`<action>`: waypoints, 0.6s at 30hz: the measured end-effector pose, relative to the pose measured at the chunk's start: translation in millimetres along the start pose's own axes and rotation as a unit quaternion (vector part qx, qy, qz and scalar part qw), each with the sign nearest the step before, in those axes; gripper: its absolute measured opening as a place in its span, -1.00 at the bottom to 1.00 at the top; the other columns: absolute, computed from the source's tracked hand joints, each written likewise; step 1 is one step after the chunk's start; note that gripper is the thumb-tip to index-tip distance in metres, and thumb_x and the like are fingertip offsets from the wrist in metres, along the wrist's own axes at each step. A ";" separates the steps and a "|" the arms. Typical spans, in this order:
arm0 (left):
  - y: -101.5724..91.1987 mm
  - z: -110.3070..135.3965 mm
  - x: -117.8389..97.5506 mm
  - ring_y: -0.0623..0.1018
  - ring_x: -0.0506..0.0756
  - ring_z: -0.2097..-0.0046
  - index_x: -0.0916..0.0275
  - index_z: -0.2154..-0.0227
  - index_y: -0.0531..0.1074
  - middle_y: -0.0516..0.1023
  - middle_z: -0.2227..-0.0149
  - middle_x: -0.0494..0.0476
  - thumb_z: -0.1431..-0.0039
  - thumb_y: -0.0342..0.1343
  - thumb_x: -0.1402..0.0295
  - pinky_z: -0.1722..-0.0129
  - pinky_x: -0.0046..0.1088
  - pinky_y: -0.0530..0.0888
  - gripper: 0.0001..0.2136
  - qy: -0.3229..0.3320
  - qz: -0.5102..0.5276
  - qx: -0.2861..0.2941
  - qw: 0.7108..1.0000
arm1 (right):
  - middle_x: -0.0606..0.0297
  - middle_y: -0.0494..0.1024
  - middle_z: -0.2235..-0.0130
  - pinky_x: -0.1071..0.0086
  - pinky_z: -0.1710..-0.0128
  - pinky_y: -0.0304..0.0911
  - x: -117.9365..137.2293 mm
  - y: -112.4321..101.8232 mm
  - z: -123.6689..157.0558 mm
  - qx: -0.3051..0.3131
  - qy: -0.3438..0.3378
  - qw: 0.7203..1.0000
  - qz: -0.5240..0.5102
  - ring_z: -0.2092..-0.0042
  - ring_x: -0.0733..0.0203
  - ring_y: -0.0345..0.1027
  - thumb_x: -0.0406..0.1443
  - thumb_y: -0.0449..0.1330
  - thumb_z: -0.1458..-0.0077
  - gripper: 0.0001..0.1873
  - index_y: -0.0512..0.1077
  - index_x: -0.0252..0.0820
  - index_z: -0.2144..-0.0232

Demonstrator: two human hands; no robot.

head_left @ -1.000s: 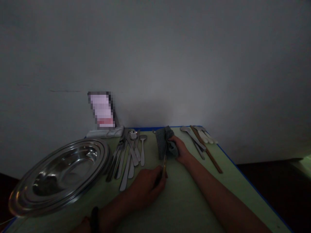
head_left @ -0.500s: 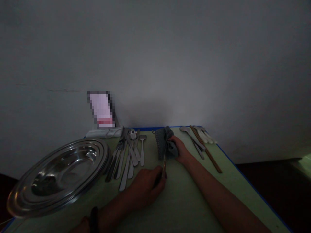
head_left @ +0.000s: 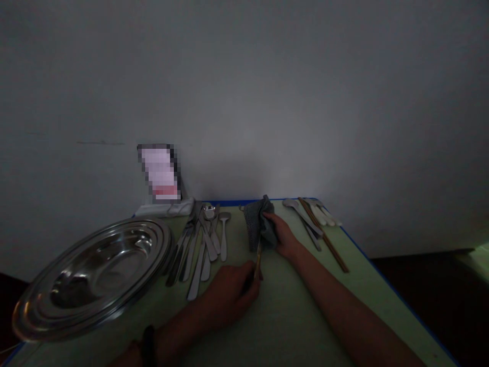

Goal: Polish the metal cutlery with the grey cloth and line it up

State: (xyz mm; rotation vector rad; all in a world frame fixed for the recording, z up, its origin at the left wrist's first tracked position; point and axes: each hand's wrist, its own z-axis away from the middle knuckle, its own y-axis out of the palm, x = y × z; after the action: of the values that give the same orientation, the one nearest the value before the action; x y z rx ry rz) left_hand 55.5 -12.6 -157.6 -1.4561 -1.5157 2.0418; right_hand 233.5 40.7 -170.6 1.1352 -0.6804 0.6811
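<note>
My left hand [head_left: 239, 290], with a dark band on its wrist, is closed around the lower end of a slim piece of cutlery [head_left: 258, 259]. The cutlery's far end disappears into a grey cloth [head_left: 254, 224], so I cannot make out its kind. Fingers of my right hand [head_left: 283, 235] wrap the cloth from the right, pressing it around that far end. Left of the cloth lies a small spoon [head_left: 223, 234], beside a bunch of knives, forks and spoons [head_left: 198, 255] fanned over the table.
Large shiny metal basins [head_left: 153, 239], nested together, occupy the table's left side. Behind them a blurred phone [head_left: 160, 173] leans at the wall above a white packet [head_left: 164, 209]. To the right lie metal spoons [head_left: 305, 218], wooden chopsticks [head_left: 332, 247] and white-handled cutlery [head_left: 323, 214]. Blue edging [head_left: 397, 295] borders the table.
My right hand and the grey cloth have shifted slightly, and the cloth's folds have changed. My left hand keeps the cutlery in nearly the same place.
</note>
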 end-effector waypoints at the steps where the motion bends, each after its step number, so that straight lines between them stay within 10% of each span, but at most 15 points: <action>1: -0.1 0.0 -0.1 0.40 -0.01 0.47 0.22 0.38 0.27 0.41 0.48 -0.01 -0.22 -0.19 0.33 0.49 -0.53 0.22 -0.82 -0.001 0.000 0.000 1.000 | 0.36 0.54 0.56 0.44 0.50 0.31 -0.3 0.0 0.0 0.001 -0.003 1.000 -0.002 0.55 0.29 0.37 -0.29 0.18 0.13 -0.89 0.43 -0.20 0.47; 18: -3.5 -4.8 2.1 0.42 0.00 0.45 0.30 0.12 0.27 0.40 0.53 -0.04 -0.28 -0.28 0.30 0.39 -0.50 0.32 -0.71 -0.061 0.171 -0.038 0.983 | 0.33 0.57 0.49 0.43 0.45 0.33 -0.4 -1.4 4.0 0.065 -0.050 0.997 0.000 0.43 0.23 0.44 -0.25 0.30 0.20 -0.80 0.45 -0.17 0.43</action>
State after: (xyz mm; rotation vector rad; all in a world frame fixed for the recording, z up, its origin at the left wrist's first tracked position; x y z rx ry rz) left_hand 57.0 -6.7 -155.8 -1.7546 -1.4884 2.3262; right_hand 233.7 36.4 -170.6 1.2959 -0.7280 0.6799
